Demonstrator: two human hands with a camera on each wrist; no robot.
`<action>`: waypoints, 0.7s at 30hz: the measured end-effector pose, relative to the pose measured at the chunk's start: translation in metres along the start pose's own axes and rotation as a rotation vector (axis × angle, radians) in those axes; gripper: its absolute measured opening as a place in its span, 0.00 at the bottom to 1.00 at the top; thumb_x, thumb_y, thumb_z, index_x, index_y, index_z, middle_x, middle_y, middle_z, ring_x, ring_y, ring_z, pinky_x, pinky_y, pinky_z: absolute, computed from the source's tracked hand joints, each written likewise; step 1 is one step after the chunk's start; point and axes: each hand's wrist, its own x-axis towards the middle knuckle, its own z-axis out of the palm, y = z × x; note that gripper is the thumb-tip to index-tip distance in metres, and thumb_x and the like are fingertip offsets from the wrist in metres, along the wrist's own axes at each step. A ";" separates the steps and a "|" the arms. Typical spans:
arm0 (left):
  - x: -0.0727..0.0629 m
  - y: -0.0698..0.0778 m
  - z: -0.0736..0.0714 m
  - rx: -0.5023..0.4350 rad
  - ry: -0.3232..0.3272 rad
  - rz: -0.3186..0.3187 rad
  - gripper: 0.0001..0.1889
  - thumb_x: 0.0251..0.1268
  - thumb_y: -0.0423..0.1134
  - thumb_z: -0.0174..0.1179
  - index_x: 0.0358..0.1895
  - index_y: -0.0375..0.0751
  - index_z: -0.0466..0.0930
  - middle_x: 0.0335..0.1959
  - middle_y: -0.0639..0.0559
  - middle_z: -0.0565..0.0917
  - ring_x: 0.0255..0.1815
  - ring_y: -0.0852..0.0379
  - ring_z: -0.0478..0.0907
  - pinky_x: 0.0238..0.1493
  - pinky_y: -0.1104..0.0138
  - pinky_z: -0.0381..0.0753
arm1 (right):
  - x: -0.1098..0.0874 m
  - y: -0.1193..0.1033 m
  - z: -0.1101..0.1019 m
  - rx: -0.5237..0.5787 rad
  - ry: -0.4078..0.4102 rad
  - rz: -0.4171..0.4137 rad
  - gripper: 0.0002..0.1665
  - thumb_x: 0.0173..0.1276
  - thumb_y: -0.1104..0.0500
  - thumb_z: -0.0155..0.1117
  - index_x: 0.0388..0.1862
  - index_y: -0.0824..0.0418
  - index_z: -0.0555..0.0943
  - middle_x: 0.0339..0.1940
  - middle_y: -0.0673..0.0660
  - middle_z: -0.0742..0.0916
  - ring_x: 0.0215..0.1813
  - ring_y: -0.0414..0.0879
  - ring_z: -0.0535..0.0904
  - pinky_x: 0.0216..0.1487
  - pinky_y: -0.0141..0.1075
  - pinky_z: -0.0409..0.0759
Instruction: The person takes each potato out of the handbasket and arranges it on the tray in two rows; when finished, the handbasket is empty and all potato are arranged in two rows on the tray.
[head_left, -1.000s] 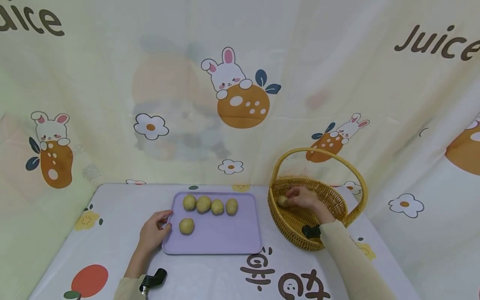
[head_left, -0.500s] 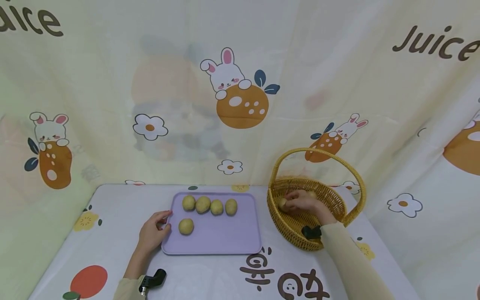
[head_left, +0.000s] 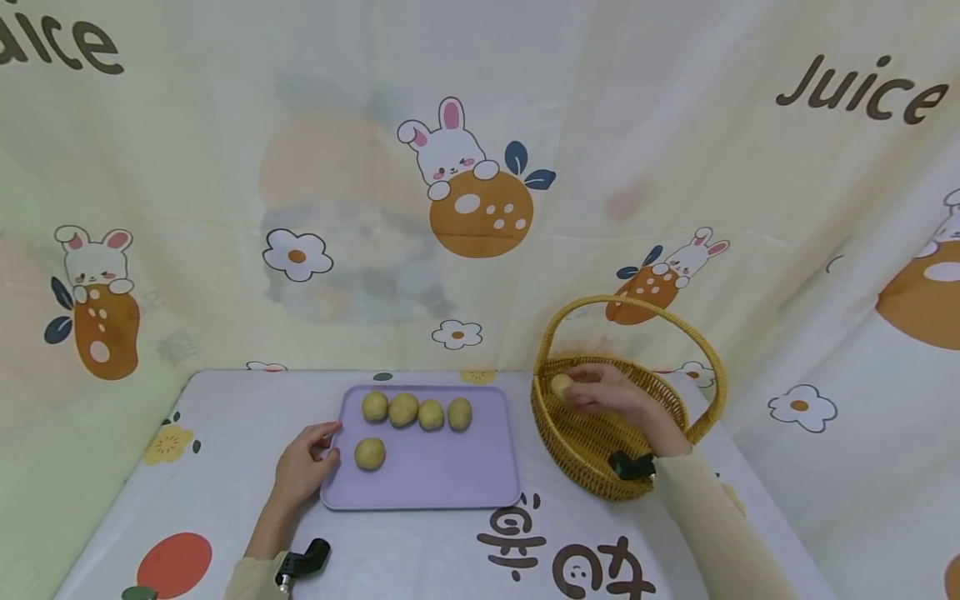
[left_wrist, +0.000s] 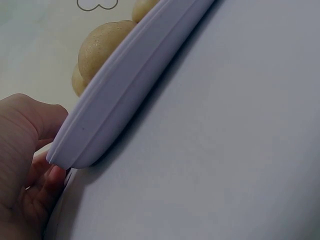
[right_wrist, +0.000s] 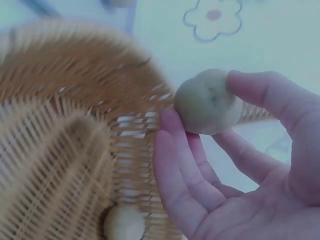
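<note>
Potato (right_wrist: 207, 102): location, hold?
— At basket's (head_left: 557, 443) left side; your right hand (head_left: 609, 388) pinches it. Your left hand (head_left: 302, 465), relaxed, touches tray (head_left: 450, 477), left of basket.
— Handling?
— Probably light, firm; pinch its widest sides.

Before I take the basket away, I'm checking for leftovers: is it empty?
Not empty: in the right wrist view a loose potato lies inside the basket, apart from the held potato in the right hand.

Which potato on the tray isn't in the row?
The front-left potato on the purple tray: it sits alone; the other four line up along the far side.
</note>
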 end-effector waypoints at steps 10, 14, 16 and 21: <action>0.000 0.002 0.000 0.008 0.003 -0.004 0.22 0.49 0.26 0.66 0.53 0.33 0.83 0.47 0.40 0.84 0.33 0.55 0.78 0.29 0.69 0.72 | 0.007 -0.032 0.043 -0.140 0.068 -0.035 0.29 0.65 0.57 0.67 0.63 0.68 0.76 0.48 0.61 0.83 0.45 0.49 0.80 0.47 0.39 0.80; 0.000 0.002 0.001 -0.001 -0.003 -0.013 0.22 0.49 0.26 0.66 0.53 0.34 0.83 0.46 0.40 0.84 0.34 0.55 0.78 0.30 0.70 0.73 | 0.018 -0.039 0.071 -0.141 0.070 -0.041 0.29 0.63 0.57 0.68 0.61 0.68 0.77 0.46 0.62 0.84 0.44 0.48 0.81 0.51 0.47 0.80; 0.000 0.002 0.002 -0.004 -0.006 -0.012 0.23 0.49 0.26 0.66 0.53 0.34 0.83 0.47 0.40 0.84 0.34 0.55 0.78 0.30 0.70 0.73 | 0.025 -0.040 0.086 -0.131 0.055 -0.058 0.28 0.62 0.59 0.68 0.60 0.69 0.78 0.45 0.63 0.84 0.43 0.47 0.81 0.49 0.49 0.80; 0.001 0.000 0.001 0.010 0.006 0.005 0.22 0.48 0.26 0.66 0.52 0.35 0.84 0.46 0.41 0.84 0.32 0.56 0.78 0.29 0.69 0.72 | 0.041 -0.040 0.131 -0.153 0.002 -0.091 0.26 0.59 0.61 0.70 0.57 0.69 0.80 0.44 0.63 0.83 0.41 0.46 0.79 0.42 0.42 0.82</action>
